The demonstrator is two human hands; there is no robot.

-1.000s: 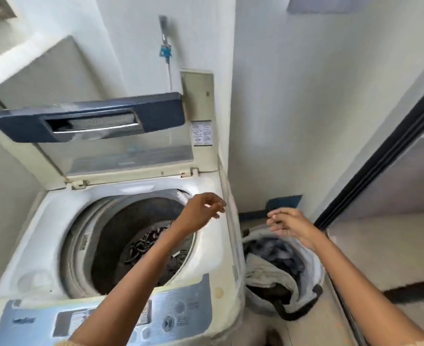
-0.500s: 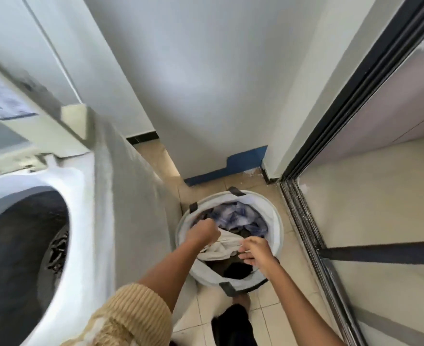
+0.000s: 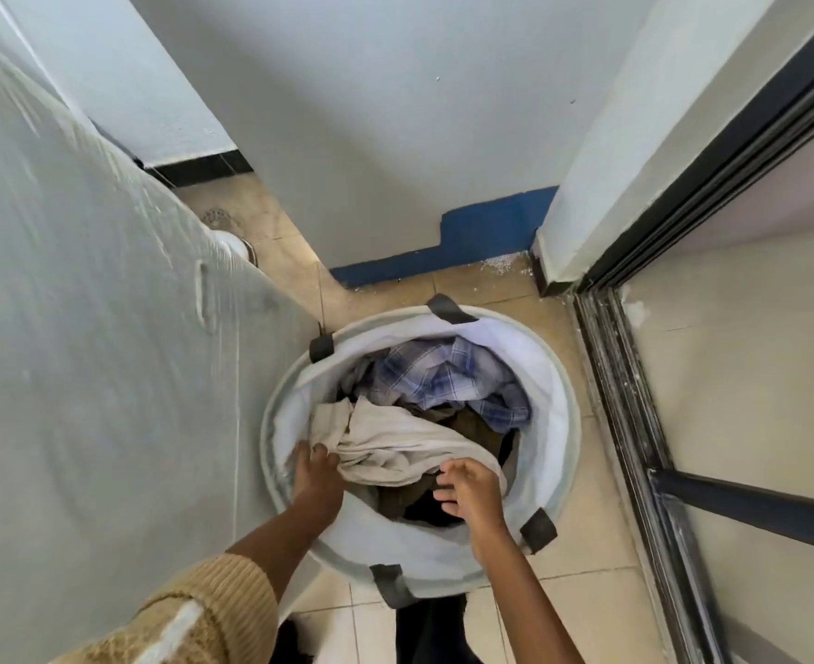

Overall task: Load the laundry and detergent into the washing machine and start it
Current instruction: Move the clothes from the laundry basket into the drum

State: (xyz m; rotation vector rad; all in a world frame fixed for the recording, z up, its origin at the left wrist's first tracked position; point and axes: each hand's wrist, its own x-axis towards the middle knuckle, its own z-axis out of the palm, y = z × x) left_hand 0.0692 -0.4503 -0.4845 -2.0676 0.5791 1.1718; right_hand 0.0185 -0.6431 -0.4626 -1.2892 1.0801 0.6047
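Observation:
A round white laundry basket [image 3: 551, 376] with dark handles stands on the tiled floor beside the washing machine's plastic-wrapped side [image 3: 98, 376]. Inside lie a cream cloth [image 3: 395, 448], a blue checked shirt [image 3: 443, 376] and dark brown clothes [image 3: 476, 431]. My left hand [image 3: 316, 472] reaches into the basket and grips the cream cloth at its left edge. My right hand [image 3: 469, 491] hovers over the basket's near side with fingers curled, touching the cloth's right end; a firm hold does not show. The machine's drum is out of view.
A white wall with a blue base strip [image 3: 486, 237] stands behind the basket. A dark sliding-door track [image 3: 635, 448] runs along the right. A floor drain [image 3: 218, 218] and a white pipe end [image 3: 232, 242] sit behind the machine. My dark trouser leg [image 3: 433, 630] is below the basket.
My view swung from the open washer drum down to the basket. Both hands dropped into the basket, and my left hand has taken hold of the cream cloth.

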